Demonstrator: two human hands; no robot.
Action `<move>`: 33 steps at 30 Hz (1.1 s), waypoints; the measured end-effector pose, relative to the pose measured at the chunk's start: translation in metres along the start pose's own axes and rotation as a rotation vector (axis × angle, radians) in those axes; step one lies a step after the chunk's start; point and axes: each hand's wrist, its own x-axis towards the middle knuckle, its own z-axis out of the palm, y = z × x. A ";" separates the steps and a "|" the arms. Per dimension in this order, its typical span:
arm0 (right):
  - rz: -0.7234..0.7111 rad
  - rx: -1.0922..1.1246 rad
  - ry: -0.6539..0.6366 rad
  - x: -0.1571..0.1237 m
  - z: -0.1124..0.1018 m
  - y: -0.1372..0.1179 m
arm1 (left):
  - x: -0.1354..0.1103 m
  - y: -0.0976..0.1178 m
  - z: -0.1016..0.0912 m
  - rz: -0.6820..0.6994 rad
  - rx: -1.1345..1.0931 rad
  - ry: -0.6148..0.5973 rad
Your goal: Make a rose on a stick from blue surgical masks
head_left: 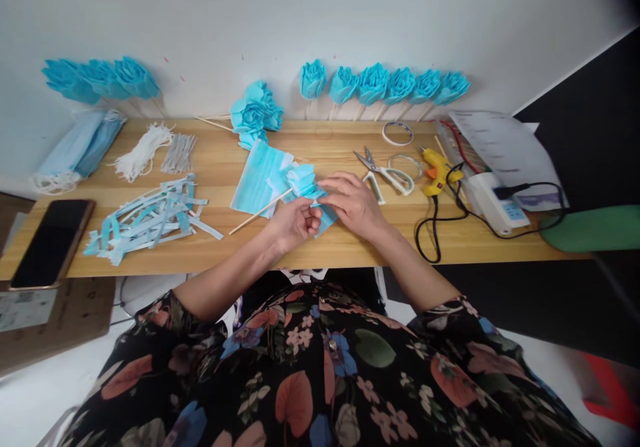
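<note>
A light blue fabric flower (pixel 301 179) on a thin wooden stick (pixel 256 215) is at the middle of the table, close to my body. My left hand (pixel 296 222) is closed around the flower's base, thumb on top, and the stick points out to the left. My right hand (pixel 353 204) rests at the flower's right side with fingers bent over a blue piece at its edge; what lies under the fingertips is partly hidden. Beneath and behind the flower lie flat blue mask sheets (pixel 257 175).
Finished blue flowers (pixel 374 84) lean along the wall. Scissors (pixel 385 170), a tape roll (pixel 398 133), a yellow glue gun (pixel 440 169) and a power strip (pixel 497 200) are right. Cut strips (pixel 150 220), wires (pixel 179 152), white loops (pixel 145 150), masks (pixel 83 147) and a phone (pixel 53 242) are left.
</note>
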 end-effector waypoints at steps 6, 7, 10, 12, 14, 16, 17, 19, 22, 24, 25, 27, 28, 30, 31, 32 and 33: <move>0.040 -0.017 0.030 -0.001 -0.001 0.000 | -0.005 -0.002 -0.008 0.052 0.110 -0.006; 0.038 -0.012 0.043 -0.001 -0.001 -0.001 | -0.005 -0.002 -0.008 0.067 0.128 -0.003; 0.035 0.013 0.058 0.000 0.000 -0.002 | -0.003 -0.005 -0.006 0.103 0.147 0.012; 0.048 0.038 0.050 0.000 0.001 -0.002 | -0.001 -0.005 -0.004 0.109 0.141 0.029; 0.064 0.077 0.055 -0.001 0.000 -0.001 | 0.000 -0.005 -0.002 0.110 0.138 0.049; 0.109 0.143 0.093 -0.003 -0.002 0.001 | 0.000 -0.005 -0.002 0.115 0.137 0.064; 0.159 0.191 0.123 -0.004 -0.003 0.001 | -0.001 -0.005 -0.001 0.117 0.138 0.067; 0.321 0.301 0.176 -0.006 -0.006 0.000 | -0.002 -0.005 -0.001 0.115 0.141 0.068; 0.565 0.430 0.155 -0.005 -0.009 -0.008 | -0.003 -0.005 -0.001 0.102 0.153 0.065; 0.634 0.467 0.090 -0.001 -0.006 -0.015 | -0.003 -0.004 0.000 0.094 0.159 0.061; 0.649 0.480 0.060 0.001 -0.004 -0.019 | -0.003 -0.004 0.000 0.091 0.161 0.057; 0.678 0.518 0.029 0.008 0.002 -0.026 | -0.002 -0.004 0.000 0.086 0.165 0.050; 0.697 0.555 0.020 0.011 0.005 -0.028 | -0.002 -0.004 0.000 0.084 0.167 0.048; 0.738 0.656 0.017 0.016 0.010 -0.031 | -0.001 -0.004 -0.001 0.081 0.169 0.044; 0.757 0.712 0.016 0.018 0.012 -0.031 | -0.001 -0.005 -0.001 0.080 0.167 0.043; 0.777 0.764 0.013 0.020 0.012 -0.032 | -0.001 -0.005 -0.002 0.083 0.163 0.043; 0.799 0.808 0.005 0.021 0.013 -0.032 | -0.001 -0.005 -0.002 0.088 0.157 0.042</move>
